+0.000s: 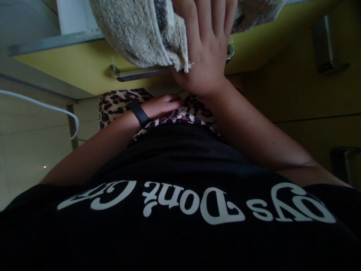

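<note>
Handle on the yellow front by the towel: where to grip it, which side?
Probably best on the bare left stretch of the handle, from the wearer's side, fingers curled around the bar: it looks raised off the yellow front, and the towel and right hand crowd the rest.

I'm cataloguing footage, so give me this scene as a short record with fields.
Right hand: on the towel, grip cut off by the frame
Left hand: in the lap, over leopard-print cloth
Left wrist: black band
Towel: pale, dark-patched, frayed at a corner beside the right hand
Furniture: yellow front with metal handle, partly covered by the towel
Far left: white cable
Clothing: black shirt, white lettering
</note>
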`<state>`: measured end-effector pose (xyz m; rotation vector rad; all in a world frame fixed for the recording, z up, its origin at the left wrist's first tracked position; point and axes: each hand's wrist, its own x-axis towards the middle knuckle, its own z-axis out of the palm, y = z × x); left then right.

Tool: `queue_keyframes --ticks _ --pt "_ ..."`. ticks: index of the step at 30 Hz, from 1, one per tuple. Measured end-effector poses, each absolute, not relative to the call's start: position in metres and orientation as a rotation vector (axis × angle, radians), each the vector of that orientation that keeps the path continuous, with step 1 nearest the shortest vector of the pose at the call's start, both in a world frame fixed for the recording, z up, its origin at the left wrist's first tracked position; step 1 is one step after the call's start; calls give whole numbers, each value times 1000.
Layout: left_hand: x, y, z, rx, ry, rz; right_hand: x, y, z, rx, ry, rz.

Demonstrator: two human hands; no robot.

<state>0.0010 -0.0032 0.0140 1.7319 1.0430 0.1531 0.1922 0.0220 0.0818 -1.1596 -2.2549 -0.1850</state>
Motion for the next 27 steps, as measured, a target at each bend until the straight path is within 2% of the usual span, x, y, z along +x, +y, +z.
queue_keyframes --ticks 8,15,22,27 --pt "0 -2 7 1734 1044 185 192 20 84 -1150 -2255 -165" --pt "2 -3 13 1729 1061 159 191 21 85 -1137 -2133 2" --pt "1 -2 10 1727 1053 171 193 21 82 -1105 -2181 -135" --pt "1 -3 11 1732 1069 166 191 21 83 -1139 -2152 -81"
